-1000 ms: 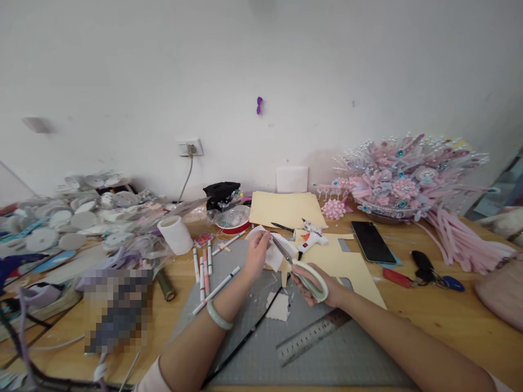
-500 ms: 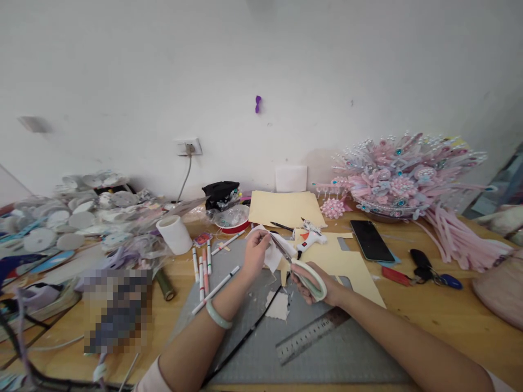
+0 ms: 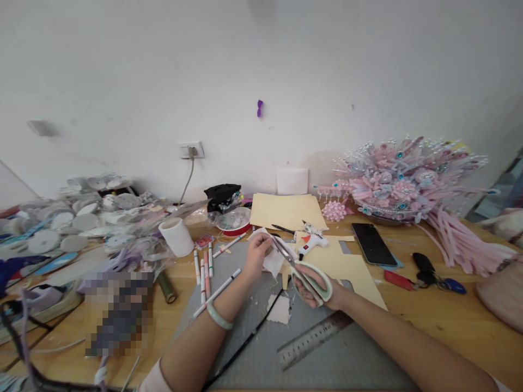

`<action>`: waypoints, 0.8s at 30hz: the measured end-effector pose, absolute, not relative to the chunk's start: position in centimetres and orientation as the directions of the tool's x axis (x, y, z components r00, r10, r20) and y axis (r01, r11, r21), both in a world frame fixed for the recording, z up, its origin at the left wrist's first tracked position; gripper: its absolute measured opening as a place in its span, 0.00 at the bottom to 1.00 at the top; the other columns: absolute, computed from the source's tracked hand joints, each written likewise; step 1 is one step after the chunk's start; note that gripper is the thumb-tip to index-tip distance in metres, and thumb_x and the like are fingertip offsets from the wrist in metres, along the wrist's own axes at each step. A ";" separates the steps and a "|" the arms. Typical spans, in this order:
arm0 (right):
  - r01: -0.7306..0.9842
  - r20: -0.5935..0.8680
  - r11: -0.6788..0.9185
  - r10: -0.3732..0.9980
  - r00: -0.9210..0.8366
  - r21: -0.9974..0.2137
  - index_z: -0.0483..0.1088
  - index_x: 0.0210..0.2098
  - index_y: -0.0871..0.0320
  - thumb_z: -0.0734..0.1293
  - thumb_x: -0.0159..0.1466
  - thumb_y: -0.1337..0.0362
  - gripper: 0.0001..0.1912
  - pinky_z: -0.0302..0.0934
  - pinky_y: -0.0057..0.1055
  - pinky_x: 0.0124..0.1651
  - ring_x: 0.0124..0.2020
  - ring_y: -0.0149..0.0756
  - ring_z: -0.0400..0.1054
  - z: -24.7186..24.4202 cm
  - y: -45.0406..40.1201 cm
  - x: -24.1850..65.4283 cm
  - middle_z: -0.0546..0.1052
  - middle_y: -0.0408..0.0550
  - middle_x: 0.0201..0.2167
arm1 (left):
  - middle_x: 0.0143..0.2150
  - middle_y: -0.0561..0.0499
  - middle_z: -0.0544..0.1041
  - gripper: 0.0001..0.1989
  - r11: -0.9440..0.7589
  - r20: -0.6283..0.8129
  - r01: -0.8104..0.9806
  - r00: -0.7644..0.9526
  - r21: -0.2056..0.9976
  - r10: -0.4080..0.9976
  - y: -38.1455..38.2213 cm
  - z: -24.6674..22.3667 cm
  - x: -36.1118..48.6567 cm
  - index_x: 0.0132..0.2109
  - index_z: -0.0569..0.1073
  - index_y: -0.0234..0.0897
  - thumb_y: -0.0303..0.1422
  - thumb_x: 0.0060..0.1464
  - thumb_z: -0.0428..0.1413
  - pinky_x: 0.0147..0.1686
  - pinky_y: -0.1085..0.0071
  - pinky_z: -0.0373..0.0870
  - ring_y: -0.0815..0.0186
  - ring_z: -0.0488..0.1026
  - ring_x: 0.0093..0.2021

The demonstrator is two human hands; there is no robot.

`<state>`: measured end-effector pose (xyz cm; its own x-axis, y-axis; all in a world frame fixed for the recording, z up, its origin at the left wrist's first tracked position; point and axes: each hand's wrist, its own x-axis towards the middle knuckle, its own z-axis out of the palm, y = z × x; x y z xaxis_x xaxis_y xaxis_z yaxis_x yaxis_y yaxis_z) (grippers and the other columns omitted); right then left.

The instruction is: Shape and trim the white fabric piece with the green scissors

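Note:
Above the grey cutting mat (image 3: 327, 359), my left hand (image 3: 259, 253) pinches a piece of white paper (image 3: 273, 260). My right hand (image 3: 309, 283) has its fingers through the handles of pale green and white scissors (image 3: 322, 282). The scissor blades are a little apart and point up and left at the paper, close to my left fingertips. A torn scrap of paper (image 3: 279, 309) lies on the mat below the hands, and a metal ruler (image 3: 312, 338) lies nearer the front.
Markers (image 3: 207, 276) lie left of my left hand, beside a white roll (image 3: 176, 237). A glue gun (image 3: 312, 243) rests on cream card (image 3: 362, 272) behind the scissors. A black phone (image 3: 373, 244), keys (image 3: 423, 268) and a pink beaded headdress (image 3: 400, 190) are at the right.
The scissors have opened wider, their handles now further apart in my right hand. My left hand still holds the white paper. The whole view has shifted slightly.

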<state>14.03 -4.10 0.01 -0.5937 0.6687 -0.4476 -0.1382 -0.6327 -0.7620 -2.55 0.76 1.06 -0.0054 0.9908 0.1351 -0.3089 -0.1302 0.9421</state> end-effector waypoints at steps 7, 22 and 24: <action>-0.132 -0.456 -0.686 0.602 -0.655 -0.716 0.64 0.23 0.61 0.58 0.57 0.47 0.22 0.42 0.24 0.15 0.12 0.23 0.52 -0.5 -3.8 14.4 0.61 0.39 0.12 | 0.14 0.61 0.51 0.12 0.007 0.042 -0.395 0.116 0.919 0.992 0.5 1.4 -2.8 0.23 0.61 0.35 0.33 0.38 0.58 0.17 0.77 0.37 0.78 0.45 0.16; -0.122 -0.431 -0.660 0.608 -0.667 -0.742 0.62 0.22 0.60 0.59 0.56 0.46 0.22 0.44 0.22 0.14 0.11 0.23 0.52 -0.8 -3.4 14.5 0.60 0.37 0.11 | 0.15 0.60 0.53 0.11 -0.058 0.081 -0.337 0.053 0.940 0.995 0.8 1.0 -2.6 0.22 0.62 0.34 0.34 0.39 0.58 0.17 0.76 0.39 0.78 0.47 0.15; -0.134 -0.450 -0.679 0.607 -0.655 -0.722 0.63 0.23 0.61 0.60 0.56 0.48 0.21 0.46 0.22 0.14 0.11 0.23 0.54 -0.8 -3.3 14.7 0.62 0.38 0.13 | 0.14 0.60 0.52 0.11 -0.040 0.065 -0.327 0.065 0.944 0.996 0.8 1.1 -2.7 0.22 0.62 0.35 0.33 0.38 0.58 0.16 0.76 0.39 0.78 0.47 0.15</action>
